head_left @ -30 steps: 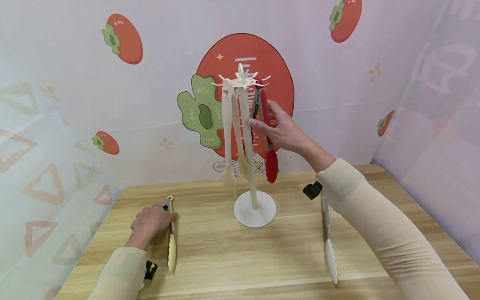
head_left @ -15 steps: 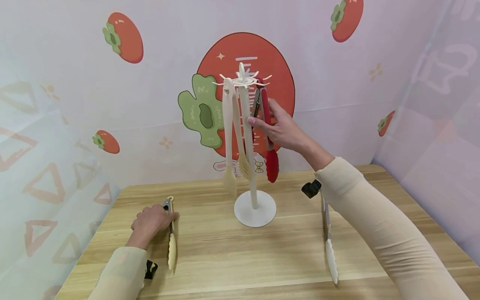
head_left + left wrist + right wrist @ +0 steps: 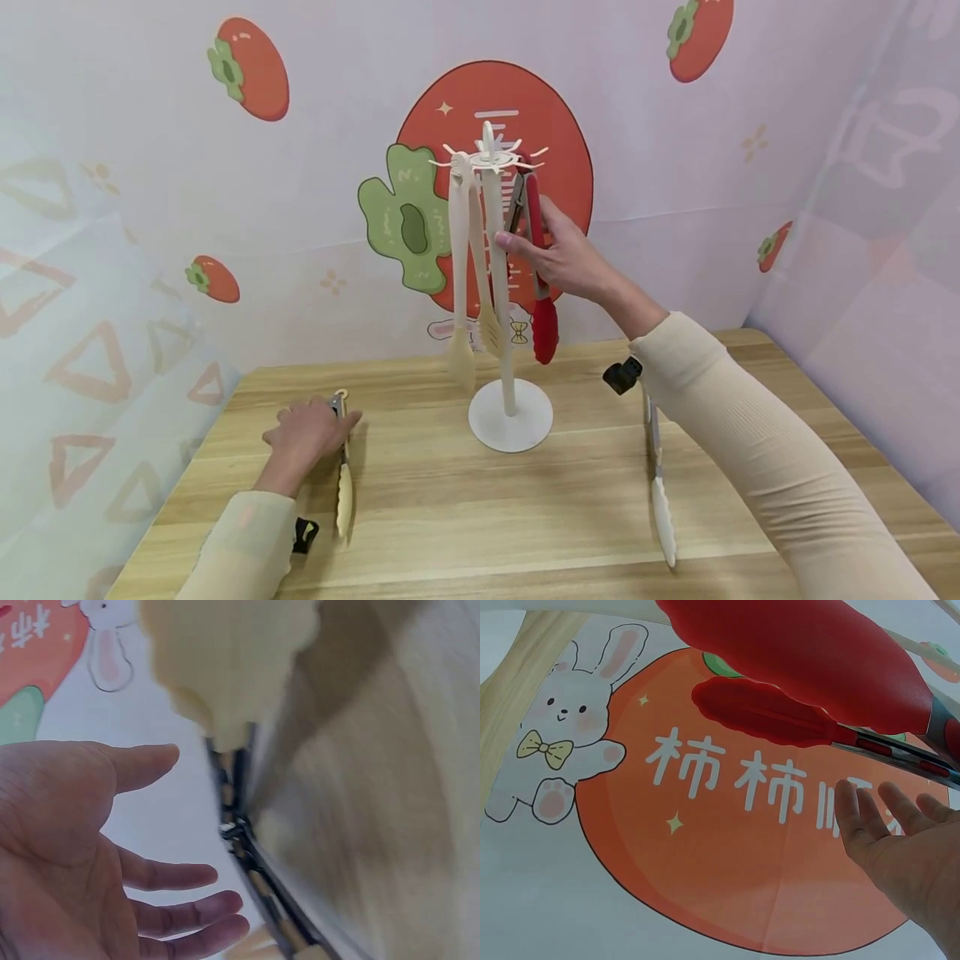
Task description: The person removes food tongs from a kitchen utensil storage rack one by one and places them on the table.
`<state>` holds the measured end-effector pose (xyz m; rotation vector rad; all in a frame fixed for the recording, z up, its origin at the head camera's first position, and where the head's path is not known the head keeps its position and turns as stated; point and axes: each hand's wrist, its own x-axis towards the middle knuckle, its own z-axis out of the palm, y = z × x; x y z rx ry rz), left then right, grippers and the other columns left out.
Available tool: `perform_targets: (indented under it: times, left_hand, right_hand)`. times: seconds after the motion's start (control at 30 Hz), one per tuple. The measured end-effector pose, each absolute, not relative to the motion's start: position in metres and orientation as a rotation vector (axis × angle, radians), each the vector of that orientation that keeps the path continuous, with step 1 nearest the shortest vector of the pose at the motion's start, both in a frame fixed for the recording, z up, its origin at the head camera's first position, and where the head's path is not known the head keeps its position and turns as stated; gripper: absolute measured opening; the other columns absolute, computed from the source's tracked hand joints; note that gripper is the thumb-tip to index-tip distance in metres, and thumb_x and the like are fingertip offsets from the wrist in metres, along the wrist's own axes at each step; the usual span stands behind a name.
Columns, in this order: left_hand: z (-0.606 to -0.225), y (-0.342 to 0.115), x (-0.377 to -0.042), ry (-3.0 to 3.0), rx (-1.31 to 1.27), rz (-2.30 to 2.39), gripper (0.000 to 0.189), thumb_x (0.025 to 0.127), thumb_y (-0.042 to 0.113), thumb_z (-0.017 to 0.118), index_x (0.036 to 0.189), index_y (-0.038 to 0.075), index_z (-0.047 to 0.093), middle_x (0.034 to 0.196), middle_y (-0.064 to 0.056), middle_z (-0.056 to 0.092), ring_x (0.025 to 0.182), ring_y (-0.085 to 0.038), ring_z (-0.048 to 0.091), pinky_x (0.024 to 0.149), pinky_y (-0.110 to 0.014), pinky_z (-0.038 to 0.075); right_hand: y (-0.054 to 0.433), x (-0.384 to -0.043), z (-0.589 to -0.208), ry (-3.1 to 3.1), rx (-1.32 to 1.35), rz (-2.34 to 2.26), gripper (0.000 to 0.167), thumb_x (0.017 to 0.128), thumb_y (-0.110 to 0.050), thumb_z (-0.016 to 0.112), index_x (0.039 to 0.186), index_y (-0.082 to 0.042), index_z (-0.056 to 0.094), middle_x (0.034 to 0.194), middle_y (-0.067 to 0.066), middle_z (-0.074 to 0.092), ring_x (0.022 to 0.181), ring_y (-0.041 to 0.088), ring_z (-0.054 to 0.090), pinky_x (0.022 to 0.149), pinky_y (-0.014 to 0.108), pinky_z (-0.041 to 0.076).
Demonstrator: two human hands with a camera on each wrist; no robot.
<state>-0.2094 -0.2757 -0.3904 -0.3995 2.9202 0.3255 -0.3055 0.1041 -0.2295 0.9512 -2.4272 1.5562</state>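
In the head view, my right hand [image 3: 573, 254] is up at the red-tipped tongs [image 3: 545, 329], which hang from the white hook stand [image 3: 517, 429]. Its thumb reaches across toward the pole. In the right wrist view its fingers [image 3: 907, 806] are straight and loose, just beside the metal arms. Low on the left, my left hand [image 3: 307, 433] hovers beside cream-tipped tongs [image 3: 344, 500] lying on the table. Its fingers [image 3: 169, 874] are spread and relaxed in the left wrist view, with a gap between them and those tongs.
Pale tongs [image 3: 459, 242] with a spatula end and a slotted end hang on the stand's left side. White-tipped tongs [image 3: 663, 521] lie on the wooden table [image 3: 487, 517] at the right, partly under my right forearm. A printed wall sheet [image 3: 315, 183] stands close behind the stand.
My left hand has risen slightly off the cream-tipped tongs and its thumb has spread. The right hand stays almost still by the red-tipped tongs. The view has tilted slightly.
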Motion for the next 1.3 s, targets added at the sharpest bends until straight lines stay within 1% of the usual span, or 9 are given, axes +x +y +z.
perform_targets:
  times: [0.1, 0.13, 0.23, 0.33, 0.5, 0.67, 0.8, 1.13, 1.3]
  left_hand:
    - [-0.385, -0.271, -0.21, 2.986, -0.344, 0.338, 0.073, 0.099, 0.06, 0.05, 0.109, -0.012, 0.06, 0.119, -0.045, 0.05, 0.116, -0.066, 0.043, 0.087, -0.082, 0.034]
    - [-0.382, -0.269, -0.21, 3.003, -0.322, 0.343, 0.072, 0.1, 0.061, 0.049, 0.106, -0.01, 0.061, 0.118, -0.044, 0.052, 0.114, -0.065, 0.045, 0.086, -0.083, 0.034]
    - [-0.375, -0.262, -0.21, 3.02, -0.265, 0.367, 0.074, 0.1, 0.062, 0.048, 0.112, -0.011, 0.06, 0.12, -0.043, 0.051, 0.114, -0.064, 0.047, 0.087, -0.082, 0.034]
    - [-0.368, -0.254, -0.208, 3.031, -0.219, 0.382, 0.076, 0.101, 0.059, 0.048, 0.124, -0.013, 0.054, 0.127, -0.043, 0.047, 0.117, -0.064, 0.045, 0.088, -0.08, 0.035]
    - [-0.362, -0.242, -0.206, 3.086, -0.174, 0.375, 0.074, 0.101, 0.057, 0.049, 0.127, -0.013, 0.051, 0.127, -0.041, 0.048, 0.118, -0.06, 0.046, 0.087, -0.075, 0.04]
    - [-0.359, -0.234, -0.205, 3.119, -0.153, 0.39, 0.077, 0.101, 0.055, 0.05, 0.137, -0.013, 0.047, 0.13, -0.041, 0.048, 0.118, -0.057, 0.048, 0.087, -0.072, 0.043]
    - [-0.358, -0.229, -0.204, 3.118, -0.142, 0.469, 0.075, 0.101, 0.055, 0.051, 0.138, -0.011, 0.048, 0.131, -0.038, 0.049, 0.118, -0.056, 0.049, 0.088, -0.071, 0.042]
    - [-0.355, -0.224, -0.204, 3.144, -0.092, 0.544, 0.072, 0.1, 0.053, 0.054, 0.137, -0.008, 0.05, 0.127, -0.035, 0.054, 0.109, -0.053, 0.056, 0.081, -0.064, 0.049]
    - [-0.353, -0.224, -0.205, 3.136, -0.091, 0.562, 0.071, 0.1, 0.052, 0.055, 0.138, -0.008, 0.05, 0.128, -0.034, 0.054, 0.112, -0.052, 0.055, 0.083, -0.066, 0.047]
  right_hand:
    - [0.105, -0.306, -0.229, -2.42, 0.961, 1.54, 0.062, 0.101, -0.029, 0.065, 0.151, -0.012, 0.033, 0.136, 0.014, 0.053, 0.122, 0.029, 0.054, 0.097, 0.056, 0.05]
    - [0.105, -0.306, -0.229, -2.418, 0.962, 1.542, 0.062, 0.101, -0.028, 0.065, 0.151, -0.012, 0.033, 0.135, 0.014, 0.053, 0.122, 0.03, 0.055, 0.097, 0.056, 0.05]
    - [0.105, -0.305, -0.229, -2.421, 0.965, 1.552, 0.063, 0.101, -0.029, 0.065, 0.152, -0.013, 0.033, 0.135, 0.014, 0.054, 0.12, 0.03, 0.056, 0.098, 0.056, 0.05]
    - [0.105, -0.304, -0.23, -2.426, 0.954, 1.557, 0.061, 0.1, -0.03, 0.066, 0.15, -0.012, 0.034, 0.131, 0.015, 0.055, 0.118, 0.029, 0.057, 0.097, 0.057, 0.05]
    - [0.105, -0.305, -0.233, -2.426, 0.945, 1.553, 0.056, 0.101, -0.028, 0.066, 0.145, -0.011, 0.038, 0.125, 0.014, 0.056, 0.115, 0.028, 0.058, 0.096, 0.056, 0.05]
    - [0.104, -0.304, -0.236, -2.423, 0.96, 1.582, 0.061, 0.101, -0.028, 0.065, 0.152, -0.013, 0.033, 0.135, 0.012, 0.053, 0.122, 0.029, 0.056, 0.099, 0.058, 0.049]
    - [0.103, -0.303, -0.238, -2.421, 0.979, 1.605, 0.066, 0.102, -0.027, 0.064, 0.155, -0.013, 0.028, 0.142, 0.012, 0.05, 0.126, 0.03, 0.053, 0.1, 0.058, 0.048]
    - [0.104, -0.299, -0.242, -2.37, 1.1, 1.629, 0.064, 0.104, -0.02, 0.058, 0.154, -0.009, 0.019, 0.146, 0.014, 0.041, 0.132, 0.03, 0.045, 0.098, 0.059, 0.049]
    - [0.107, -0.296, -0.246, -2.357, 1.165, 1.686, 0.064, 0.103, -0.024, 0.051, 0.153, -0.009, 0.013, 0.147, 0.016, 0.036, 0.136, 0.034, 0.04, 0.099, 0.06, 0.048]
